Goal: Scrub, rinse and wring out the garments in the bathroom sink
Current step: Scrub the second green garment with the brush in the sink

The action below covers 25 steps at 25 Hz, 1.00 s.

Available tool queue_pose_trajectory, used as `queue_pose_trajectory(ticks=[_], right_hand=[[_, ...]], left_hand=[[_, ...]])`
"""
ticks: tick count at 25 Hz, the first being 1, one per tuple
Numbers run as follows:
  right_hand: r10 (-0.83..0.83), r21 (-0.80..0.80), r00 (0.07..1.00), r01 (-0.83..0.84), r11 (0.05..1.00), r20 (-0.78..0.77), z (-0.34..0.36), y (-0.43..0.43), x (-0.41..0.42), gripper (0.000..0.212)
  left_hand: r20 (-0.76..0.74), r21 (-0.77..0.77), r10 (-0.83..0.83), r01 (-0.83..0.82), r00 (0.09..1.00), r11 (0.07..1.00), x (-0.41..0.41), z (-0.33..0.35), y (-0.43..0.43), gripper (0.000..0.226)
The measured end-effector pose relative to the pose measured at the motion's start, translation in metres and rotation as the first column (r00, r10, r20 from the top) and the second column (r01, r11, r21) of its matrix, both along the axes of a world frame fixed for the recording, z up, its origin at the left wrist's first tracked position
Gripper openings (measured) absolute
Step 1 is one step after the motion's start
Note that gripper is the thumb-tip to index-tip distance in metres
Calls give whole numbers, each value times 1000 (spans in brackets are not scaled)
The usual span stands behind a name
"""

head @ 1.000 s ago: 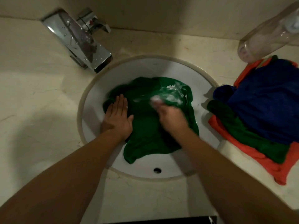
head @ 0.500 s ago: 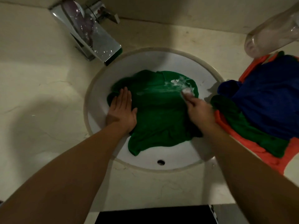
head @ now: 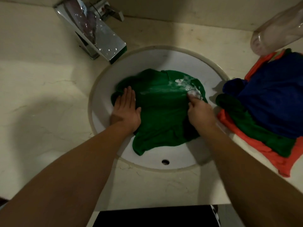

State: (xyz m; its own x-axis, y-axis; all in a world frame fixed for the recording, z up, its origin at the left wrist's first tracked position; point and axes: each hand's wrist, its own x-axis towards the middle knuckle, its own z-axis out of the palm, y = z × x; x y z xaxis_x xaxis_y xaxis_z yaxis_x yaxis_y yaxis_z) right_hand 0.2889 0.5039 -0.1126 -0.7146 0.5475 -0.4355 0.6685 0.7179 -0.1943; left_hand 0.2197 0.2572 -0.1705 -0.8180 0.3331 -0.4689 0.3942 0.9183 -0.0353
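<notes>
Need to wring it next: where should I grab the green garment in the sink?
Probably its near flap, from the front: the garment bunches loose there on the sink's near wall, while the left hand presses its left side flat and the right hand holds soap at far right.

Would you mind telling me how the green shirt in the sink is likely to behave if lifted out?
The green shirt would probably hang limp: it lies crumpled in folds in the sink. It looks wet, so likely heavy for its size. The suds around the soap in the right hand suggest it may feel slippery.
</notes>
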Motion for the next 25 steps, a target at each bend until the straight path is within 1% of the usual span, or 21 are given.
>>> queue_pose_trajectory(ticks=[1, 2, 3, 4, 5, 6, 7, 8, 9, 10, 11, 12, 14, 15, 16, 19, 20, 22, 23, 24, 25], right_hand=[[60, -91, 997, -65, 994, -49, -1, -32, -12, 45], [150, -204, 986, -162, 965, -73, -6, -66, -18, 46], [246, -273, 964, -266, 924, -103, -9, -96, -17, 47], [310, -317, 946, -324, 891, -96, -11, -105, -11, 49], [320, -291, 944, -328, 899, -74, -12, -91, -6, 48], [257, -243, 966, -254, 936, -21, -12, -62, -3, 44], [151, -194, 988, -139, 971, 45, -11, -29, 1, 40], [56, -119, 995, -47, 992, 79, -7, 0, 7, 37], [-5, -67, 997, 10, 998, 82, -4, 16, 10, 37], [-33, -51, 998, 36, 998, 62, -5, 18, 10, 37], [-27, -82, 1000, 27, 996, 9, -7, 8, 7, 39], [-27, -140, 999, 23, 990, -29, -8, -5, 4, 42], [-43, -226, 994, 19, 974, -102, -15, -22, 2, 45], [-57, -244, 990, 23, 969, -132, -20, -19, -1, 46], [-59, -247, 990, 25, 969, -131, -25, -13, -6, 46], [36, -208, 994, -58, 976, -107, -37, 4, -35, 47], [23, -210, 994, -45, 977, -107, -37, 6, -45, 46], [-28, -237, 987, -10, 971, -158, -34, -8, -49, 44], [-23, -271, 981, -31, 962, -195, -31, -22, -44, 43], [71, -301, 971, -140, 943, -230, -30, -39, -33, 44], [215, -320, 939, -297, 900, -267, -26, -59, -17, 45]], left_hand=[[-6, -3, 4, -4, 1000, 1000, -1, 0, 0, 69], [-7, 4, 8, -8, 1000, 1000, -2, -1, 0, 69], [-4, 14, 15, -15, 1000, 1000, -3, -2, 0, 69], [-4, 19, 17, -17, 1000, 1000, -3, -3, -1, 69], [-6, 16, 10, -10, 1000, 1000, -3, -3, -1, 69], [3, 3, 0, 0, 1000, 1000, -3, -3, 0, 69], [23, -13, -2, 2, 1000, 1000, -3, -1, 0, 68], [43, -26, 10, -9, 999, 1000, -2, 2, 2, 69], [47, -28, 33, -31, 998, 999, 0, 5, 6, 69], [37, -9, 59, -59, 998, 998, 1, 10, 11, 71], [31, 39, 72, -73, 997, 997, 2, 14, 18, 72], [36, 103, 48, -52, 998, 993, 4, 17, 26, 72], [45, 181, -47, 38, 998, 983, 14, 12, 34, 70], [65, 191, -63, 49, 996, 980, 15, 7, 34, 69], [84, 189, -57, 40, 995, 981, 14, 1, 33, 68], [83, 162, -28, 14, 996, 987, -2, -10, 30, 65], [78, 160, -28, 15, 997, 987, -10, -11, 32, 64], [59, 158, -29, 19, 998, 987, -19, -11, 31, 64], [41, 146, -31, 24, 999, 989, -16, -11, 28, 64], [9, 119, -33, 32, 999, 992, -10, -11, 23, 63], [-31, 91, -38, 40, 999, 995, -3, -11, 17, 63]])
